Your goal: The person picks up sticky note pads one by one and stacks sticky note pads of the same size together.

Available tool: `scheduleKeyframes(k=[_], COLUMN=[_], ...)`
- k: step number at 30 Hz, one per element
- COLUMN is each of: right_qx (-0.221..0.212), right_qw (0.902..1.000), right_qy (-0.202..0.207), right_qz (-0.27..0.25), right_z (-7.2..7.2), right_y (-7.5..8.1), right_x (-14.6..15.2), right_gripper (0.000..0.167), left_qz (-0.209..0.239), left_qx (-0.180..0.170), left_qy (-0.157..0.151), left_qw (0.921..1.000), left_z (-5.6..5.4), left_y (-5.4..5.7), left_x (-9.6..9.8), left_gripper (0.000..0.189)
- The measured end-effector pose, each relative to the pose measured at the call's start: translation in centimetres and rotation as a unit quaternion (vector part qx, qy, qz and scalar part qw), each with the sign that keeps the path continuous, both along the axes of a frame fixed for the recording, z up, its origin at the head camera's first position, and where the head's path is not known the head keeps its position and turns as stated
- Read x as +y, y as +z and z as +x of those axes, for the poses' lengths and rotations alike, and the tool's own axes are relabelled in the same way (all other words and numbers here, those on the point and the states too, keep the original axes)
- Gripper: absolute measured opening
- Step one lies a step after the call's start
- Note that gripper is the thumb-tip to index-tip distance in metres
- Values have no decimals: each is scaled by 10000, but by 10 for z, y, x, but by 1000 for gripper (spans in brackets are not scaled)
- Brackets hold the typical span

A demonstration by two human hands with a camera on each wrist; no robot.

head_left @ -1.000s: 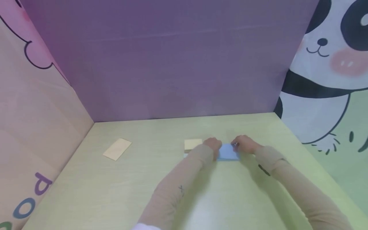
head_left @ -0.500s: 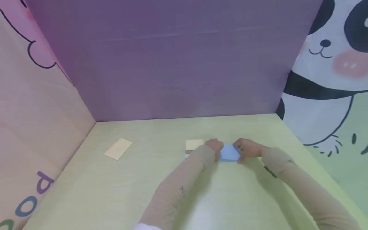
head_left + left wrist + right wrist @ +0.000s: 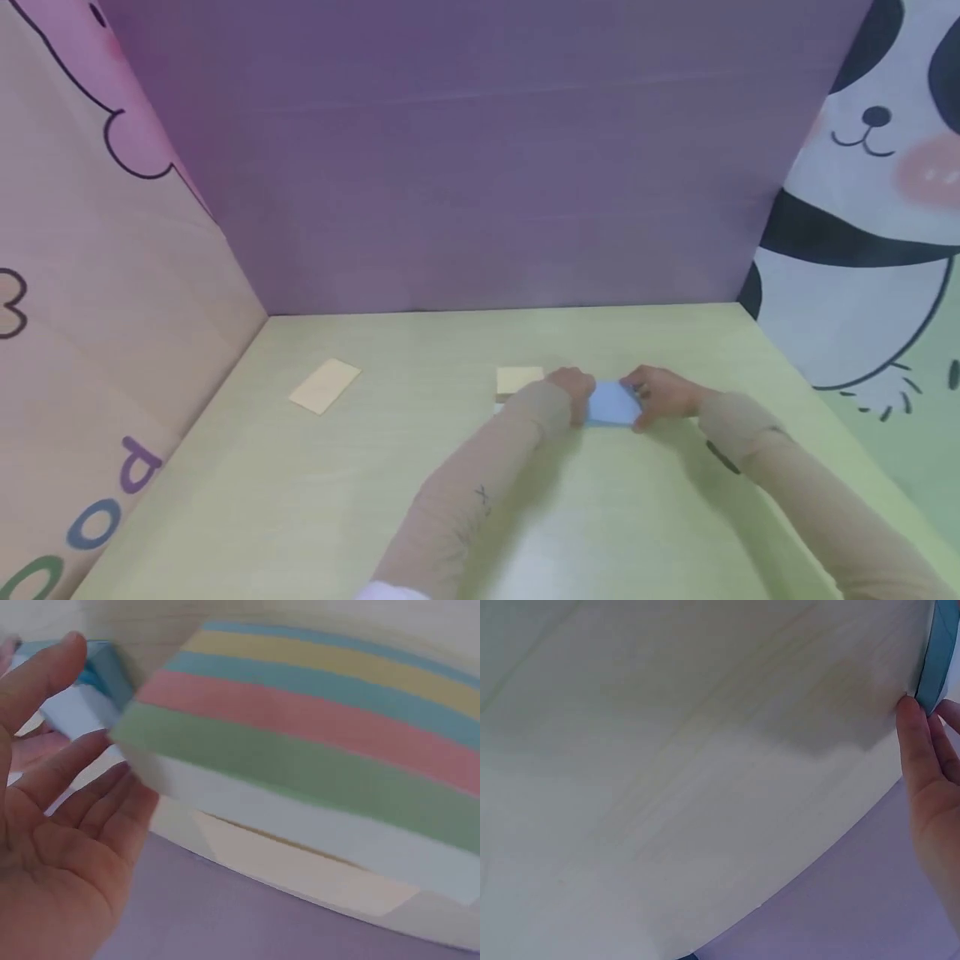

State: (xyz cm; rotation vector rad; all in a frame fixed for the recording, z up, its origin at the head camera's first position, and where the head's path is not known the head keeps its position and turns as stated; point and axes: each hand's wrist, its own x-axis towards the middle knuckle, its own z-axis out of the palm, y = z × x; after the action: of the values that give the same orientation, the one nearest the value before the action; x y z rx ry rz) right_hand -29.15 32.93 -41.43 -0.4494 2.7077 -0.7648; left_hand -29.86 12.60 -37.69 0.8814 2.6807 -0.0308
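A flat light blue paper block (image 3: 611, 403) lies on the table between the two hands. My right hand (image 3: 667, 393) pinches its right-hand edge between thumb and fingers; in the right wrist view its teal edge (image 3: 936, 671) meets the fingertips. At the block's left side is my left hand (image 3: 572, 393), its fingers loosely extended in the left wrist view and the thumb apart. Close to those fingers stands a stack of paper (image 3: 300, 727) with green, pink, blue and yellow bands; I cannot tell whether they touch. From the head, this stack shows a cream top, partly hidden by the left forearm.
A cream sheet or card (image 3: 326, 386) lies at the left of the table (image 3: 360, 492). A purple wall (image 3: 480, 167) rises behind the table, with printed panels at both sides. A small dark slot (image 3: 723, 457) shows below the right wrist.
The right hand has shifted from the blue block's far right corner to its right edge, thumb now at the near corner. The left hand stays beside the block. The head view has turned slightly left.
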Motion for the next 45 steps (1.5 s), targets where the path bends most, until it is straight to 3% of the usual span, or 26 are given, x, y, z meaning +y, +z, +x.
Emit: scheduleKeyframes(k=[2,5,9,11,17,22,27,32,39,45], right_qx=[35,103,97,9,-192,-155,-116,-98,-113,-154], right_qw=[10000,9999,9998,9998,9994,9994,9996,9997,9998,9999], right_qy=[35,44,16,-16,77,207,205,175,109,16], right_qz=[-49,-117,-196,-211,-289,-225,-146,-118,-87,-13], right_z=[0,1,1,1,2,4,6,7,7,6], right_y=[0,0,-1,-1,1,3,5,5,3,3], right_x=[2,4,6,6,1,-1,-1,1,4,0], right_gripper=[80,79,80,82,83,82,83,84,85,84], left_qz=[178,433,777,1021,1733,2111,2277,2121,1751,1480], left_qx=[-172,-289,15,152,374,642,680,819,684,534], left_qy=[156,184,92,190,472,1000,1741,2195,2664,2958], left_qw=[9996,9985,9969,9945,9830,9702,9556,9488,9454,9422], left_z=[2,7,12,15,27,23,4,-15,-30,-38], left_y=[7,26,57,72,113,127,124,108,82,50], left_x=[0,-1,-11,-23,-87,-156,-224,-276,-322,-358], left_gripper=[24,26,30,37,45,42,41,42,49,60])
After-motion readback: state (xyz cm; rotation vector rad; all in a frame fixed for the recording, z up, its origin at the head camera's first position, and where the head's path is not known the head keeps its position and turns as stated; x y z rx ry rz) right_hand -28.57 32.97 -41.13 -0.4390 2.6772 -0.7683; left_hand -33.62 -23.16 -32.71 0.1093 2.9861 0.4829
